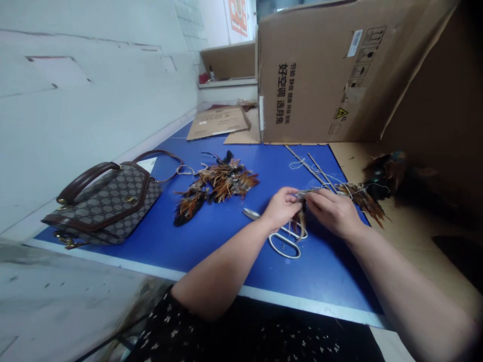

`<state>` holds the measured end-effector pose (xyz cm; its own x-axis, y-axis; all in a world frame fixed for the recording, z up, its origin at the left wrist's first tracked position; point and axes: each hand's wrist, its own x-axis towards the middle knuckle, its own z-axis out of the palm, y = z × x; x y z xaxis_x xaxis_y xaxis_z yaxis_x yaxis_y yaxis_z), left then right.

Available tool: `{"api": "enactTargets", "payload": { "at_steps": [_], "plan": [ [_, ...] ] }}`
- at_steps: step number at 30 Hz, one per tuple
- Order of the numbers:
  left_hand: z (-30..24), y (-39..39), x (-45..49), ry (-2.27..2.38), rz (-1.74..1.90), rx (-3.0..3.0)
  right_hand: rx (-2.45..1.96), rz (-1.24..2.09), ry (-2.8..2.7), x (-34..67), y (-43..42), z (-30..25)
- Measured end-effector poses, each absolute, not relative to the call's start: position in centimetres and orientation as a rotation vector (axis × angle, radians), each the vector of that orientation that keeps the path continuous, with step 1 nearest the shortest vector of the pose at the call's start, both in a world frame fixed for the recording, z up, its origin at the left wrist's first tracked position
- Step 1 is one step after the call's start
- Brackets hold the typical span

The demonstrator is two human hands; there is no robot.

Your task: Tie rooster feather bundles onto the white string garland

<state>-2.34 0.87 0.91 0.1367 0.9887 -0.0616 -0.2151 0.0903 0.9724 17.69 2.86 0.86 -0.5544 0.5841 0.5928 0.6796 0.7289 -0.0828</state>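
My left hand (281, 208) and my right hand (335, 212) meet over the blue tabletop, each with its fingers pinched together. Between them is a small bunch of feathers (301, 221), brown tips hanging down; the held ends are mostly hidden by my fingers. White-handled scissors (284, 251) lie beneath my hands, blades pointing left and partly covered by my left hand. Pale thread (328, 175) trails loosely just beyond my right hand, across two thin sticks (306, 163). To the right of my right hand are more brown feathers (368, 203).
A loose pile of brown and black feathers (230, 178) lies left of my hands. Farther left stands a patterned handbag (109, 201) against the wall. A big cardboard box (320, 85) closes off the back right, with flat cardboard (219, 123) beside it.
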Motion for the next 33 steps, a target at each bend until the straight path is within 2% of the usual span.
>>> {"api": "enactTargets", "payload": {
  "at_steps": [9, 14, 22, 33],
  "plan": [
    [0.8, 1.1, -2.4, 1.000, 1.238, 1.094, -0.950, -0.238, -2.305, 17.2, 2.9, 1.1],
    [0.0, 1.2, -2.4, 1.034, 1.314, 1.234, -0.953, 0.115, -2.190, 16.1, 2.7, 1.3],
    [-0.4, 1.2, -2.9, 1.178, 1.406, 1.664, -1.040, 0.979, -1.792, 15.5, 2.5, 1.2],
    [-0.5, 1.2, -2.3, 1.218, 1.576, 1.762, -1.013, 1.076, -1.640, 15.2, 2.2, 1.2]
  ]
}}
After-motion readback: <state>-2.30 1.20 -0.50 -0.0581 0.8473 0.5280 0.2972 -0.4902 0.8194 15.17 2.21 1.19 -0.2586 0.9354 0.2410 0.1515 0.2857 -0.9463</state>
